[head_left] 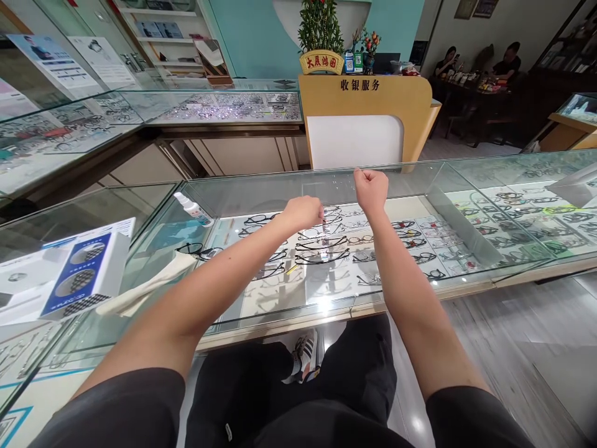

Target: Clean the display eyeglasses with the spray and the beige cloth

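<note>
Both of my arms reach forward over a glass display counter (261, 193). My left hand (304, 212) is curled closed above the glass, over rows of eyeglass frames (321, 249) laid out inside the case. My right hand (371, 188) is a fist held a little higher and farther, near the counter's far edge. The palms face away, so whatever the fingers may hold is hidden. I sit with my legs in dark trousers and a striped shoe (305, 358) below the counter.
On the glass to my left lie a spray bottle (193, 208), a pair of black glasses (200, 251), a beige cloth (149, 286) and a blue-and-white box (84, 274). A wooden cashier desk (368, 118) stands beyond. People sit at a table (480, 71) at the far right.
</note>
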`<state>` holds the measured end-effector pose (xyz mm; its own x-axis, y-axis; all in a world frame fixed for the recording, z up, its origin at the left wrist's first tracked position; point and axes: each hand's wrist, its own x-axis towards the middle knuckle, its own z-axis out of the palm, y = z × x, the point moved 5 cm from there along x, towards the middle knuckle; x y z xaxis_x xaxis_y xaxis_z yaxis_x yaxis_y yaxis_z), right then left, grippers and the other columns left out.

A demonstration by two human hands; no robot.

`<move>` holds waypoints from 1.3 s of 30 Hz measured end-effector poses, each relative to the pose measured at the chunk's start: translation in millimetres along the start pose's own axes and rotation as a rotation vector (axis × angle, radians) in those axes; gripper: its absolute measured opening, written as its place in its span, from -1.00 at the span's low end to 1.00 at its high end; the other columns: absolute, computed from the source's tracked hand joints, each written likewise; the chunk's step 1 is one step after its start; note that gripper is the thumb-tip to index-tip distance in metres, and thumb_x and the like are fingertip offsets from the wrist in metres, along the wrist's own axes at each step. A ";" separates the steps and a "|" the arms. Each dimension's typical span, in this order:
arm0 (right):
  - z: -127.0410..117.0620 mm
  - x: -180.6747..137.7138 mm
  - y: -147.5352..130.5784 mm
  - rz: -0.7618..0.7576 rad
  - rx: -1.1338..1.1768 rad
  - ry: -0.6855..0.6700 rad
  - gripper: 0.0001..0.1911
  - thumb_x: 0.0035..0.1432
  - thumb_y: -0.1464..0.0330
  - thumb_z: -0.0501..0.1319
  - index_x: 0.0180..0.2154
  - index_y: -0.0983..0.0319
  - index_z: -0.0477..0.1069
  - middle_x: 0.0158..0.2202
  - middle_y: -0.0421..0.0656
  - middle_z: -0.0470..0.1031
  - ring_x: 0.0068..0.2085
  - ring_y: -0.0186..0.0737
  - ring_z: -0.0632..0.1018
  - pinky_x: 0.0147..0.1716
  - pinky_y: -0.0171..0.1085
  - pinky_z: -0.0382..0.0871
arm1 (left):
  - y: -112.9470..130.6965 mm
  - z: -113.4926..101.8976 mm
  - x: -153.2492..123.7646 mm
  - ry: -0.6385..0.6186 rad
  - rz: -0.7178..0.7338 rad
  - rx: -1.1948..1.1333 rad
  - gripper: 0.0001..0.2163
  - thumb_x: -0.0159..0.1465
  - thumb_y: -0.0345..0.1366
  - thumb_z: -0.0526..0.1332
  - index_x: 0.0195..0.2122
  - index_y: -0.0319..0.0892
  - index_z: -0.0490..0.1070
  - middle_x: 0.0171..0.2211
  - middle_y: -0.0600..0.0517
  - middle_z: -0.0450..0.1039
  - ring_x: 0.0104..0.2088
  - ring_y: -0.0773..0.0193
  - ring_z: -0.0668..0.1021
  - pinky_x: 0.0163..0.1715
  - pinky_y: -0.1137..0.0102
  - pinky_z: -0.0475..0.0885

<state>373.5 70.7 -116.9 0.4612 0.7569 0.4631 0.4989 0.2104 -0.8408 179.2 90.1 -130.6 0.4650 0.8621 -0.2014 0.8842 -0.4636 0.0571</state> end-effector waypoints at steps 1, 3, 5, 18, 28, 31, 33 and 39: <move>0.3 0.0 0.5 0.004 -0.004 -0.004 -0.39 0.39 0.35 0.23 -0.54 0.10 -0.15 -0.54 -0.34 -0.18 -0.43 -0.33 -0.06 -0.43 -0.17 -0.09 | 0.0 -0.3 1.0 -0.002 0.000 -0.002 -0.73 0.27 -0.35 0.34 -0.06 -0.04 0.77 -0.05 -0.09 0.76 0.02 -0.03 0.71 -0.13 0.33 0.48; 1.0 0.5 1.2 0.008 -0.012 -0.011 -0.40 0.40 0.33 0.22 -0.54 0.10 -0.14 -0.54 -0.34 -0.18 -0.43 -0.32 -0.06 -0.43 -0.18 -0.09 | -1.8 -3.0 2.5 -0.006 -0.001 -0.006 -0.73 0.25 -0.35 0.34 -0.08 -0.03 0.77 -0.07 -0.06 0.77 -0.02 0.00 0.72 -0.16 0.34 0.48; 0.8 1.6 1.6 -0.001 -0.030 -0.002 -0.42 0.40 0.32 0.21 -0.53 0.10 -0.15 -0.53 -0.33 -0.17 -0.43 -0.32 -0.06 -0.43 -0.18 -0.08 | -6.3 -8.2 3.3 -0.013 0.005 -0.036 -0.74 0.23 -0.33 0.34 -0.11 -0.01 0.77 -0.10 -0.03 0.78 -0.07 0.04 0.72 -0.21 0.34 0.46; 2.5 8.5 16.0 -0.095 0.080 0.020 -0.44 0.49 -0.01 0.08 -0.50 0.09 -0.03 -0.54 -0.29 0.01 -0.46 -0.28 0.16 -0.44 -0.24 0.18 | -97.9 -33.6 -60.6 0.419 0.089 -0.967 -0.67 0.14 0.07 0.52 -0.33 -0.10 0.72 -0.28 -0.10 0.72 -0.28 0.06 0.64 -0.24 0.24 0.48; 13.5 -6.9 16.7 -0.037 0.120 -0.134 -0.50 0.32 0.08 0.26 -0.59 0.13 0.23 -0.59 -0.31 0.22 -0.53 -0.25 0.50 -0.42 -0.24 0.38 | -153.5 -2.8 -99.9 0.720 0.093 -1.489 -0.59 0.14 0.13 0.58 -0.27 -0.10 0.65 -0.12 -0.09 0.74 0.00 0.03 0.70 0.16 0.13 0.57; 30.8 -22.4 -3.2 -0.059 0.134 -0.198 -0.49 0.32 0.06 0.27 -0.60 0.16 0.35 -0.60 -0.26 0.35 -0.47 -0.22 0.57 -0.35 -0.23 0.44 | -155.4 -3.3 -98.1 0.726 0.138 -1.574 -0.58 0.14 0.11 0.59 -0.23 -0.11 0.64 -0.09 -0.09 0.74 -0.03 0.10 0.69 0.15 0.18 0.56; 51.0 -37.9 -25.7 -0.053 0.186 -0.265 -0.50 0.31 0.03 0.30 -0.58 0.17 0.45 -0.56 -0.21 0.48 -0.43 -0.20 0.61 -0.33 -0.23 0.47 | -153.7 -4.2 -98.6 0.722 0.160 -1.574 -0.58 0.16 0.11 0.57 -0.22 -0.11 0.64 -0.09 -0.09 0.74 -0.03 0.12 0.69 0.15 0.19 0.56; 119.8 -92.3 -99.4 -0.062 0.491 -0.552 -0.67 0.20 0.03 0.45 -0.28 0.16 0.67 -0.29 -0.13 0.72 -0.21 -0.14 0.68 -0.06 -0.15 0.59 | -144.0 -5.8 -103.7 0.701 0.208 -1.576 -0.54 0.15 0.15 0.57 -0.19 -0.14 0.64 -0.07 -0.11 0.73 -0.01 0.10 0.68 0.16 0.18 0.55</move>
<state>193.4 54.1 -109.7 -0.0579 0.9084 0.4141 0.0668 0.4174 -0.9063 3.9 68.6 -112.3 0.1195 0.9345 0.3352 -0.1953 -0.3089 0.9308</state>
